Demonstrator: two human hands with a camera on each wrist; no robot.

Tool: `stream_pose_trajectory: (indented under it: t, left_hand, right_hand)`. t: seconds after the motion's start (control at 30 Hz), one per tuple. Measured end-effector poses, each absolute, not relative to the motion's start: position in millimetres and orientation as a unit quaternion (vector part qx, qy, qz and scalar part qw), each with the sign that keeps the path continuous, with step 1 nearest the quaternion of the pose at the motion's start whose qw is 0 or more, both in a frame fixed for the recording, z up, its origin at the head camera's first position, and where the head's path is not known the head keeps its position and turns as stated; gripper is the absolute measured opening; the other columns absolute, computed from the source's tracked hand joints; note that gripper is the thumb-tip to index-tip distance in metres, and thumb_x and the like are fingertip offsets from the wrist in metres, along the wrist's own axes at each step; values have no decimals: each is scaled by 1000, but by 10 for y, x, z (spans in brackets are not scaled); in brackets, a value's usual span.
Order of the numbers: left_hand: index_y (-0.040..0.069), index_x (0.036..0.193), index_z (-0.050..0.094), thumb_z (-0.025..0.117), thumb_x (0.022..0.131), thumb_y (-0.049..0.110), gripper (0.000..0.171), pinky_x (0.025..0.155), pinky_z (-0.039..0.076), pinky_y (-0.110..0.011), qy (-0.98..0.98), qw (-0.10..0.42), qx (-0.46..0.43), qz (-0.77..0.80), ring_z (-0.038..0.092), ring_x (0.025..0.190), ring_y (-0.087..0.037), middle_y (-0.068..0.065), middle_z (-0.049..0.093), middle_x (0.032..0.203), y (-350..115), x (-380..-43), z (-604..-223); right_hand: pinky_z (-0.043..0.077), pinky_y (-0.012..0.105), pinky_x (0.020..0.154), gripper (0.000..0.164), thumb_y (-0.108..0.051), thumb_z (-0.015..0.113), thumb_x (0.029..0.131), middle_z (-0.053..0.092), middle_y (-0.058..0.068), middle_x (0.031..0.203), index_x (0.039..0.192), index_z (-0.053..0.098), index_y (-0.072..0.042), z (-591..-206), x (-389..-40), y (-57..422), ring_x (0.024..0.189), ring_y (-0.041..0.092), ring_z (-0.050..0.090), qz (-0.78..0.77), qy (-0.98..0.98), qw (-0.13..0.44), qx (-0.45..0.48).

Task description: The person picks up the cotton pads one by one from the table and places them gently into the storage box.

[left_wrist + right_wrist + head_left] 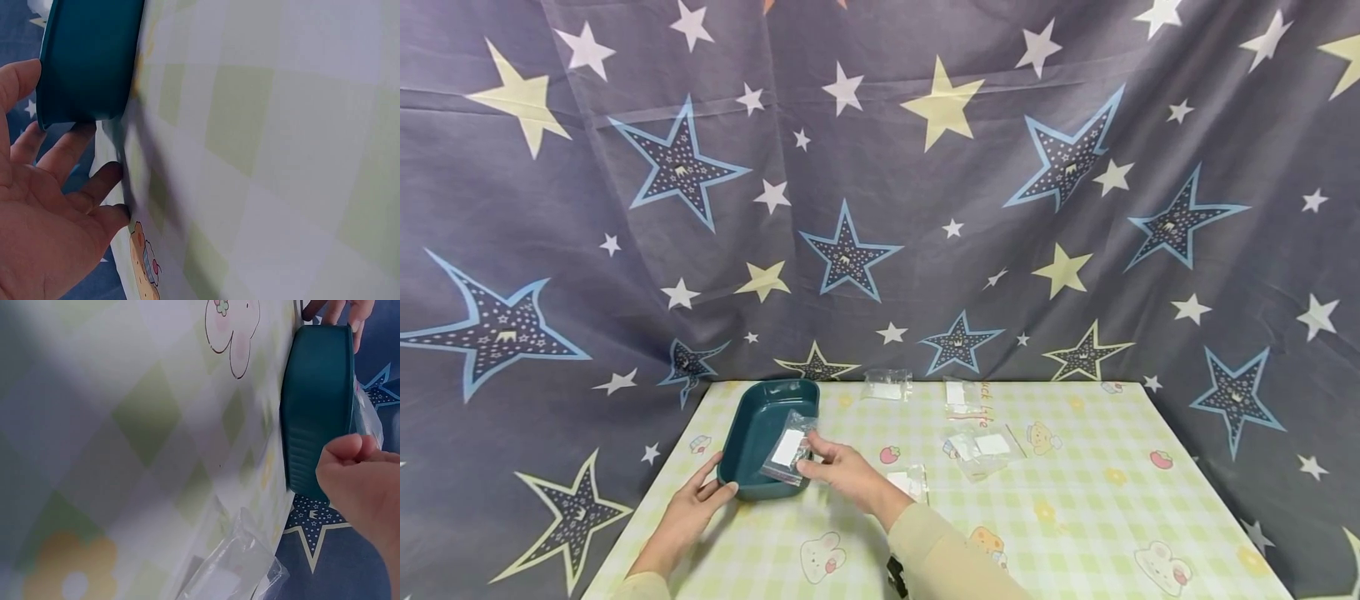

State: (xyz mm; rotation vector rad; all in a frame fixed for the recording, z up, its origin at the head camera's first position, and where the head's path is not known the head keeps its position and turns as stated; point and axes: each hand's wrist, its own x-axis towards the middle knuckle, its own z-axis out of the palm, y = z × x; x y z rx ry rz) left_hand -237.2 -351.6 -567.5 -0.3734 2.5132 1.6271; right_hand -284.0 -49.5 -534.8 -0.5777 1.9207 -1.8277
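Note:
At the left of the table a dark teal rectangular tray (748, 454) stands with its long side running away from me. My left hand (688, 512) is at its near left corner, thumb and fingertips on the rim; in the left wrist view the other fingers spread below the tray wall. Between thumb and fingers my right hand (846, 475) pinches a small clear zip bag (790, 447) with a white label, tilted over the tray's opening. In the right wrist view the bag (369, 415) shows past the tray's rim, and the fingertips hide its held edge.
More clear bags with white labels lie on the checked tablecloth: one bag (887, 387) at the back, another bag (961, 396) to its right, overlapping bags (985, 450) nearer, and one bag (912, 481) beside my right forearm. A star-patterned curtain (880, 167) hangs behind the table.

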Motion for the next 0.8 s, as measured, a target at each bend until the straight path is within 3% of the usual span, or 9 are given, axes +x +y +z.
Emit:
stream_pose_trajectory:
  t: [0.1, 0.2, 0.33, 0.43, 0.57, 0.7, 0.8]
  left_hand:
    - [28, 174, 13, 68, 104, 51, 93, 128, 37, -61, 831, 64, -124, 539, 37, 158, -45, -26, 37, 167, -3523, -2379, -5683]
    - [28, 174, 12, 68, 103, 53, 94, 128, 37, -61, 832, 65, -122, 538, 37, 157, -45, -26, 37, 167, -3530, -2379, -5682]
    - [28, 174, 12, 68, 103, 53, 94, 128, 37, -60, 833, 65, -125, 536, 38, 157, -44, -25, 38, 167, -3533, -2375, -5667]
    - [28, 174, 13, 68, 104, 52, 93, 128, 37, -60, 833, 64, -128, 534, 37, 157, -44, -26, 37, 167, -3528, -2371, -5655]
    - [27, 174, 13, 69, 103, 52, 93, 128, 37, -61, 832, 64, -125, 537, 37, 158, -45, -27, 37, 167, -3511, -2362, -5650]
    - [26, 174, 14, 69, 103, 51, 93, 128, 36, -60, 829, 61, -124, 541, 38, 157, -44, -27, 39, 166, -3499, -2359, -5661]
    - [26, 174, 15, 69, 103, 49, 92, 128, 37, -60, 830, 57, -123, 540, 39, 157, -43, -27, 40, 165, -3500, -2355, -5657]
  right_hand:
    - [25, 52, 135, 74, -33, 68, 106, 30, 5, 176, 168, 33, -10, -5359, -2840, -495, 166, 34, 25, -632, 708, 228, -219]
    - [30, 48, 134, 76, -38, 66, 107, 28, 0, 177, 170, 30, -15, -5355, -2819, -495, 161, 33, 36, -572, 750, 229, -241]
    - [33, 40, 133, 76, -42, 63, 108, 28, 2, 178, 171, 29, -15, -5327, -2787, -535, 159, 29, 41, -434, 830, 179, -301]
    - [30, 41, 134, 76, -44, 62, 108, 30, 5, 178, 170, 31, -14, -5313, -2761, -594, 163, 25, 34, -317, 879, 124, -333]
    - [44, 44, 126, 75, -50, 62, 107, 37, 1, 175, 170, 32, -24, -5306, -2721, -668, 155, 28, 47, -199, 917, 79, -336]
    - [52, 41, 114, 75, -52, 61, 107, 43, -2, 170, 171, 27, -32, -5313, -2715, -698, 144, 27, 54, -167, 925, 62, -335]
    - [51, 42, 118, 76, -52, 60, 108, 44, 0, 170, 172, 25, -31, -5307, -2721, -690, 147, 29, 53, -186, 921, 63, -337]
